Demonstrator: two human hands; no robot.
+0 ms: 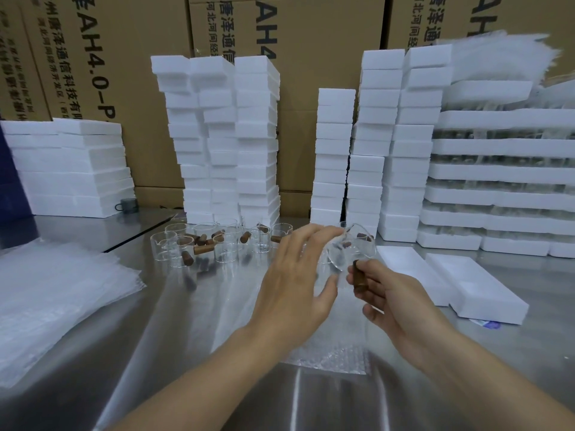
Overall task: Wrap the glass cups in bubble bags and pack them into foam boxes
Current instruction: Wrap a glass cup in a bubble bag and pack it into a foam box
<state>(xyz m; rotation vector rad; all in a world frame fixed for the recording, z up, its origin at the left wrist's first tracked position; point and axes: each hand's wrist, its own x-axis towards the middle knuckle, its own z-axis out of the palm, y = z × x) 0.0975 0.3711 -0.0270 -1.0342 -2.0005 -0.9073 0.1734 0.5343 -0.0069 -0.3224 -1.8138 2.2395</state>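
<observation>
Nearest, at 6 o'clock, a clear bubble bag [329,357] lies flat on the brushed steel table [174,321], its small round blisters catching the light. Just above it the right hand [401,303] pinches the brown wooden handle [361,276] of a glass cup [348,248] between thumb and curled fingers, so that the thin, clear, spouted cup hangs tilted over the table's middle. The left hand [292,283] is spread wide, fingers loosely apart, its thumb and fingertips at the cup's wall; whether they press it I cannot tell. At 9 o'clock a loose pile of bubble bags [59,303] fans out, soft and crinkled. At 3 o'clock two flat white foam boxes [466,281] lie side by side, matte and grainy. Further back, near 12 o'clock, a cluster of glass cups [214,244] with stubby wooden handles stands upright on the steel. Behind them rise tall, slightly crooked stacks of foam boxes [224,135], and last a wall of brown cardboard cartons [317,42] printed in black.
</observation>
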